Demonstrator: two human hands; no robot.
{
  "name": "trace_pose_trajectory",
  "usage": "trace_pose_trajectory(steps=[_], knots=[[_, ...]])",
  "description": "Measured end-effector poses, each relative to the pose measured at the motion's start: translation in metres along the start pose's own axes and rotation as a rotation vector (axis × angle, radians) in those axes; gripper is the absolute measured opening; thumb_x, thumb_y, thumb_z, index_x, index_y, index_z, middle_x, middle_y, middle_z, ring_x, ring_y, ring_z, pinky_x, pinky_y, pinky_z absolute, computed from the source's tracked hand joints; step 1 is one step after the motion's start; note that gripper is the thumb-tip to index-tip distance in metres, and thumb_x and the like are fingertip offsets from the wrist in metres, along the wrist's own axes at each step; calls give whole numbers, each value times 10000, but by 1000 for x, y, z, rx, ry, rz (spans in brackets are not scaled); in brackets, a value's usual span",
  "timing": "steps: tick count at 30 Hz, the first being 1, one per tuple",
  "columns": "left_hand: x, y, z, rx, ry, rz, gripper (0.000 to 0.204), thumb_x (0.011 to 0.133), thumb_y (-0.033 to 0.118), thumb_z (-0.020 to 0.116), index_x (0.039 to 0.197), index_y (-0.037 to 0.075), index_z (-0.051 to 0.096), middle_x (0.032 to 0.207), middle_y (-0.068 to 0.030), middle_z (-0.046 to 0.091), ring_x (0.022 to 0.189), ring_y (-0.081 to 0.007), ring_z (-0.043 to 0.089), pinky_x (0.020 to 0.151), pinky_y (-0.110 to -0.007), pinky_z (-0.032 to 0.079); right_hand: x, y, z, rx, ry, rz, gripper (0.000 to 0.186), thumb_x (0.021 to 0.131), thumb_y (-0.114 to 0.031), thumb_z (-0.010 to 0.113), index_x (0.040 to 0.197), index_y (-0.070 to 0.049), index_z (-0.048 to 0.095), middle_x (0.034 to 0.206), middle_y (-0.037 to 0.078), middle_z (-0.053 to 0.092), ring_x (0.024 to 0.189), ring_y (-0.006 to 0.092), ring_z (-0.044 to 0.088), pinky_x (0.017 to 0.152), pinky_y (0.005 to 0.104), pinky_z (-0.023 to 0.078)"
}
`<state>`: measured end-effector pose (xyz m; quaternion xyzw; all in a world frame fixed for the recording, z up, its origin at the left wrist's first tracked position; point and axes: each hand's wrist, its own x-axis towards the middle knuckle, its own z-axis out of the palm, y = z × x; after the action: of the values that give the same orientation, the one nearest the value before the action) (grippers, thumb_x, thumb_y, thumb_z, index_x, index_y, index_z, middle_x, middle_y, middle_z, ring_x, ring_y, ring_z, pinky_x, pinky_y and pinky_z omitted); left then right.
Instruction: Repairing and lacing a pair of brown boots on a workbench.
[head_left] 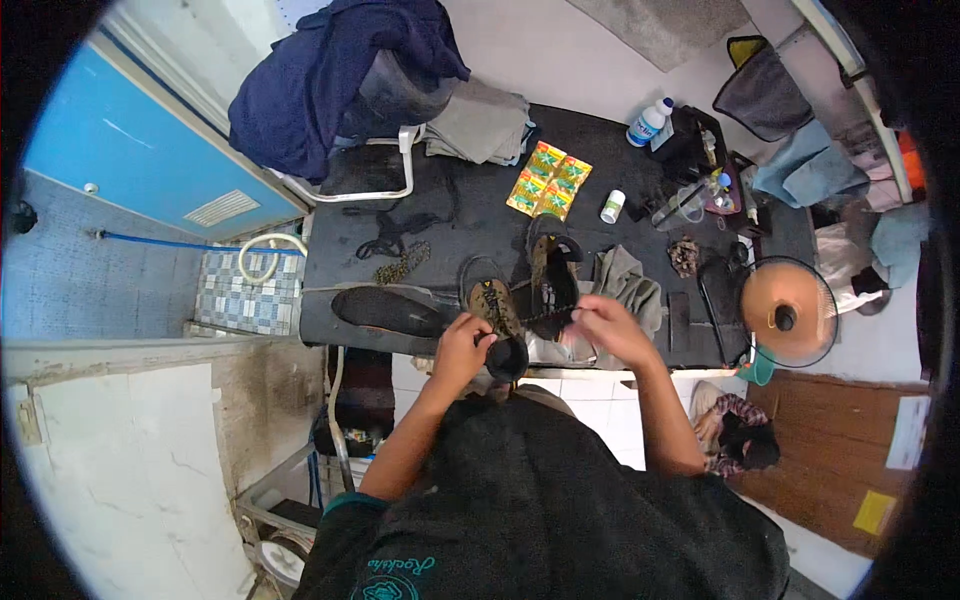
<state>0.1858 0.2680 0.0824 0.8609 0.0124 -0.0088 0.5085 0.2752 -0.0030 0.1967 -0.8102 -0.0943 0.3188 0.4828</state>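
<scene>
A brown and black lace-up shoe [489,299] stands at the table's near edge, its toe pointing away from me. My left hand [463,352] is closed in a pinch at the shoe's lacing, by the ankle opening. Off to the right, my right hand [612,330] pinches a dark shoelace [545,318] that stretches across from the shoe. The matching shoe [553,268] is just beyond the lace, toe facing away. A dark insole [388,312] lies left of the first shoe, with a patterned lace [403,263] behind it.
Behind the shoes lie colourful sachets [549,181] and a small white bottle [613,207]. A larger white bottle [650,122] stands farther back. Crumpled grey cloth [628,278] is beside the right shoe. A round fan [789,306] borders the right end; a person in plaid [740,430] is below it.
</scene>
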Motion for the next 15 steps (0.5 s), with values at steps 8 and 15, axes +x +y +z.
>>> trace_pose_trajectory(steps=[8, 15], knots=[[18, -15, 5, -1, -109, 138, 141, 882, 93, 734, 928, 29, 617, 940, -156, 585, 863, -375, 623, 772, -463, 506, -39, 12, 21, -988, 174, 256, 341, 903, -317, 695, 1081, -29, 658, 1155, 190, 680, 1061, 353, 661, 905, 470, 549], [33, -23, -3, 154, -149, 216, 209, 875, 41, 674, 1036, 28, 541, 924, -198, 620, 922, -427, 645, 816, -488, 505, 17, -6, 103, -522, 145, -324, 262, 870, -131, 719, 1079, 7, 643, 1158, 215, 648, 1076, 416, 643, 937, 463, 526]])
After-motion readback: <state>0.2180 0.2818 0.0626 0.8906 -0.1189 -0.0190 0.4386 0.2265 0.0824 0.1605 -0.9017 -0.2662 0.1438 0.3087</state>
